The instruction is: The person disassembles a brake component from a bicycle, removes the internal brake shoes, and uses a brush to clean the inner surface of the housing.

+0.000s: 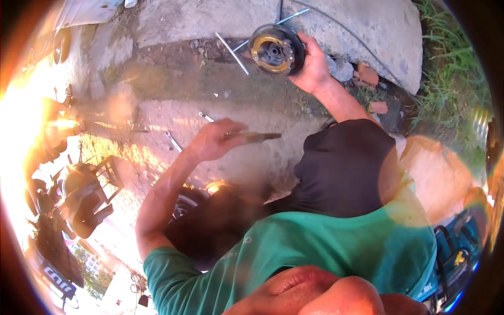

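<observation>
R hand [311,65] grips the rim of a round brake part [274,51], dark w/ a brass-coloured ring inside, held up top-centre of view, well apart from L hand. L hand [216,139] is closed on a thin flat tool [254,137], a bit blurred, tip pointing R. T-bar wrench [232,53] shows partly behind the brake part. 2 spanners [173,142] lie on the ground [157,111] nr L hand.
</observation>
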Motion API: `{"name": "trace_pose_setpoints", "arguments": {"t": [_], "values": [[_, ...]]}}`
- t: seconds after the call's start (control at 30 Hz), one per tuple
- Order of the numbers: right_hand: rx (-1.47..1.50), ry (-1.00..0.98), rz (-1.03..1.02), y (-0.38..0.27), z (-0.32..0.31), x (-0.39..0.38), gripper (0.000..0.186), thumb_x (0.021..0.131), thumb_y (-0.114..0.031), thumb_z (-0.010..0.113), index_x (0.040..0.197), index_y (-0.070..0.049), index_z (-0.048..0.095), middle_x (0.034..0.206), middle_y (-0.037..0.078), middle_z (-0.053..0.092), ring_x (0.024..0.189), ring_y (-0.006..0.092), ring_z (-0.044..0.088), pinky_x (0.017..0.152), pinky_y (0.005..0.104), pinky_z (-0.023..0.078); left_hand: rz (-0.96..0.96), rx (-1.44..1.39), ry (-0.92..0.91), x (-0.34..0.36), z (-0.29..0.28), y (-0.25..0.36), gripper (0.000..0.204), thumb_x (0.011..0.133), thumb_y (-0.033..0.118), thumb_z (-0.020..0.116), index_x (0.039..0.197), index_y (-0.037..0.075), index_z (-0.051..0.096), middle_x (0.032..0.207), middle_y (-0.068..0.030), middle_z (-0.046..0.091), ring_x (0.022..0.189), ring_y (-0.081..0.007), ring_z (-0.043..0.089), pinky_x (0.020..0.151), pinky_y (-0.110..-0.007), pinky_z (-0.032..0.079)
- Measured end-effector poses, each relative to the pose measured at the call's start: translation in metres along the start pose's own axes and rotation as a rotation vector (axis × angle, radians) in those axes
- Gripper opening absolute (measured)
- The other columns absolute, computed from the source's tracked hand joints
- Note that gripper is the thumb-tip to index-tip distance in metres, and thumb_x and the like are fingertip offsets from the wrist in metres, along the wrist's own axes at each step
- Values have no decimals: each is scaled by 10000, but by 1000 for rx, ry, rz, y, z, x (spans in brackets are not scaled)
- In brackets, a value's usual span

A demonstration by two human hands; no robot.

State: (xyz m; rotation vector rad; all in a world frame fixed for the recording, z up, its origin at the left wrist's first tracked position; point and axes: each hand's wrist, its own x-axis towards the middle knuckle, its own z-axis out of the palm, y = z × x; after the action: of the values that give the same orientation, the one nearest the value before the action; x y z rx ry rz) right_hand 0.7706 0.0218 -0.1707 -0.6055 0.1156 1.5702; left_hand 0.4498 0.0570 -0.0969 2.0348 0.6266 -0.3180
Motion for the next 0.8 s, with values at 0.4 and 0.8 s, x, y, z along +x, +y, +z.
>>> {"name": "trace_pose_setpoints", "arguments": {"t": [0.4, 0.8], "values": [[-539, -136, -61, 29, 45, -17, 503, 1096, -364, 373, 1457, -52, 533, 1311, 45, 668, 1200, 158, 610, 1084, 338, 431, 80, -606, 906, 98, 26, 69, 386, 911, 78, 764, 1242, -34, 599, 1119, -135, 734, 1024, -194, 704, 906, -330, 555], [-947, -337, -240, 28, 52, -27, 571, 1089, -343, 348, 1554, -21, 426, 1526, 83, 493, 1416, 186, 442, 1204, 347, 283, 101, -1256, 770, 91, 25, 46, 324, 898, 8, 753, 1122, 3, 518, 1016, -102, 689, 926, -153, 657, 820, -294, 545]]}}
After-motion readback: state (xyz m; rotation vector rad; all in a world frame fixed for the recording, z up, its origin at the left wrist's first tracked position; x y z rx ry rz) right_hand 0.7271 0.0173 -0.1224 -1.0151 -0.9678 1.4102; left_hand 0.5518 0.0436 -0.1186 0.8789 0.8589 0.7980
